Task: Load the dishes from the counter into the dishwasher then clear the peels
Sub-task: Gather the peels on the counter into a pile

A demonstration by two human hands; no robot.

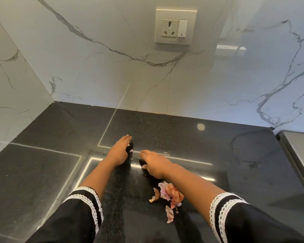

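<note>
Both hands lie flat-fingered on the black counter [182,137] — the left hand [119,151] edge-down beside a few small peel scraps [130,150], the right hand [154,163] palm-down. The main peels [170,193] (pink and brown) sit nearer, beside the right forearm.

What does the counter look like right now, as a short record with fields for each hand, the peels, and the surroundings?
left hand: flat, fingers straight, on the black counter, small peel bits beside it
right hand: palm down on the counter, fingers roughly straight
main peels: pile of pinkish onion peels near the right forearm, nearer the camera than both hands
dishes: none in view
wall: marble backsplash with a socket
</note>
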